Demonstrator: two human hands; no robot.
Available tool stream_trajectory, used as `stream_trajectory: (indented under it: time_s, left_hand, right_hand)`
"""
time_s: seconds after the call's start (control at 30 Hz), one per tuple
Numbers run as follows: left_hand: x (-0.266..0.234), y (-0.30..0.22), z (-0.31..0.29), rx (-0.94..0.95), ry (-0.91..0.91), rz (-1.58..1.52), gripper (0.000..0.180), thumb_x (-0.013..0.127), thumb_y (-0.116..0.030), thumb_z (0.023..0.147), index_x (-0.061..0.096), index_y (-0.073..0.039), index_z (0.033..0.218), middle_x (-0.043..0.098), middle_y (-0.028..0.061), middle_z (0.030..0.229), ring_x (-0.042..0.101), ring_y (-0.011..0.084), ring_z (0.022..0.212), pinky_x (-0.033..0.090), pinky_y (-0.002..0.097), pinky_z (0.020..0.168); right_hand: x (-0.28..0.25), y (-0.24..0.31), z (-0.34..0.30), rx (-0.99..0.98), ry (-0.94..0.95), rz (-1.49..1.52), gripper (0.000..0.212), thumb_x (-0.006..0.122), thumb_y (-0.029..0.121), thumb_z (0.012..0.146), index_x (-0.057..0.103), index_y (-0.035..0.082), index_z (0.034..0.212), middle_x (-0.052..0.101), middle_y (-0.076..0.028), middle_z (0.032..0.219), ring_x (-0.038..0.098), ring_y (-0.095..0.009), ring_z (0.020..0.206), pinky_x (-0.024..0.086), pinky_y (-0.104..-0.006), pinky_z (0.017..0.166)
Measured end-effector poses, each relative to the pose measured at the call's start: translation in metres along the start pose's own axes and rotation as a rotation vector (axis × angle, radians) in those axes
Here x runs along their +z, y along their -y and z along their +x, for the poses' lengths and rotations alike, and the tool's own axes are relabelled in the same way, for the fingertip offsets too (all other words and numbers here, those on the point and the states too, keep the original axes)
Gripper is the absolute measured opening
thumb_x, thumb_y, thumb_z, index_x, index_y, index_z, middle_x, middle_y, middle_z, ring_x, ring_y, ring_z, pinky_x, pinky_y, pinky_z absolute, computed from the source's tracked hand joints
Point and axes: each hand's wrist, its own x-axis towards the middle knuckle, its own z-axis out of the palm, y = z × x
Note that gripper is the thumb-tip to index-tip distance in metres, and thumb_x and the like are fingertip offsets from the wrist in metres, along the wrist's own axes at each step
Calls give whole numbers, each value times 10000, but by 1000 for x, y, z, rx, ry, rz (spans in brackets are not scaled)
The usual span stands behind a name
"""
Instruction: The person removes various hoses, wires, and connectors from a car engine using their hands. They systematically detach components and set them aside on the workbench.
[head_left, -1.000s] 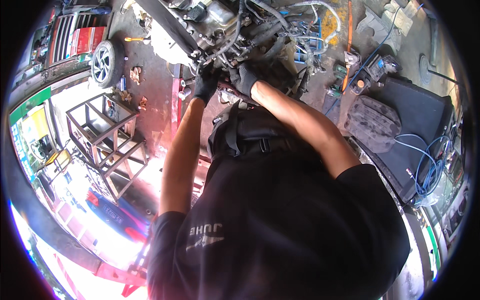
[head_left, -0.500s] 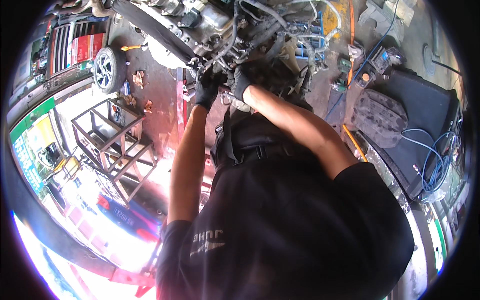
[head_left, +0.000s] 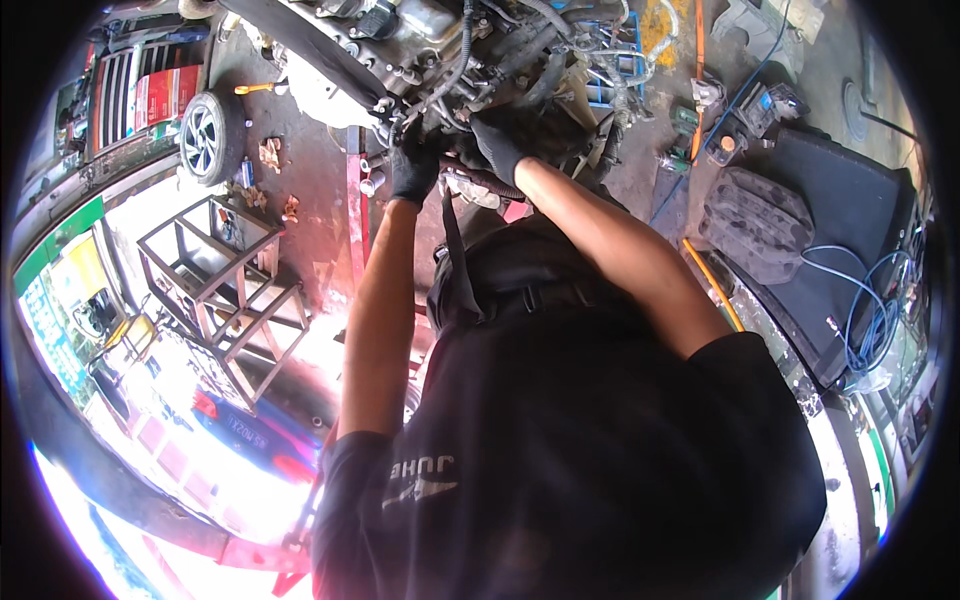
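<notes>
As I look on, a person in a black shirt (head_left: 570,450) reaches forward to an engine (head_left: 425,30), which sits straight ahead with grey hoses (head_left: 622,98) hanging off its right side. Over on the right lies a wide black sheet (head_left: 850,190), and on the left there is a metal rack (head_left: 240,267) of open bars. A ribbed grey cover (head_left: 755,225) overlaps the sheet's left side, while a wheel (head_left: 203,140) is near the rack. The left hand (head_left: 413,168), in a dark glove, is at the engine's near edge; the right hand (head_left: 497,148), gloved too, is just beside it on the right. Their fingertips are hidden among the parts, so I can't tell whether the fingers are spread, pressed together or pinching anything. An orange tool handle (head_left: 256,88) lies by the wheel.
</notes>
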Motion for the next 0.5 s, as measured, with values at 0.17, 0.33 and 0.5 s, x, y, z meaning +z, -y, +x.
stream_trajectory:
  time_s: [0.17, 0.33, 0.5]
  left_hand:
    - [-15, -38, 3, -302, 110, -319, 495, 579, -231, 932, 478, 47, 1329, 652, 210, 1107, 638, 276, 1037, 493, 371, 880]
    - [-18, -47, -8, 17, -5, 75, 409, 588, -312, 890, 609, -93, 1234, 517, 227, 1336, 570, 388, 1143, 463, 449, 944]
    - [-8, -35, -10, -125, 26, -94, 565, 627, -329, 876, 511, -15, 1331, 541, 218, 1301, 536, 389, 1177, 424, 428, 992]
  right_hand:
    - [-5, 12, 15, 125, 73, 187, 300, 646, 405, 904, 608, 129, 792, 579, -19, 592, 520, -136, 429, 438, -249, 393]
    - [1, 12, -5, 74, -31, 23, 307, 651, 420, 896, 595, 144, 773, 517, 1, 548, 496, -125, 411, 406, -254, 354]
    - [1, 16, -17, 80, -51, -62, 360, 616, 442, 909, 594, 138, 716, 491, 0, 492, 413, -127, 346, 293, -264, 329]
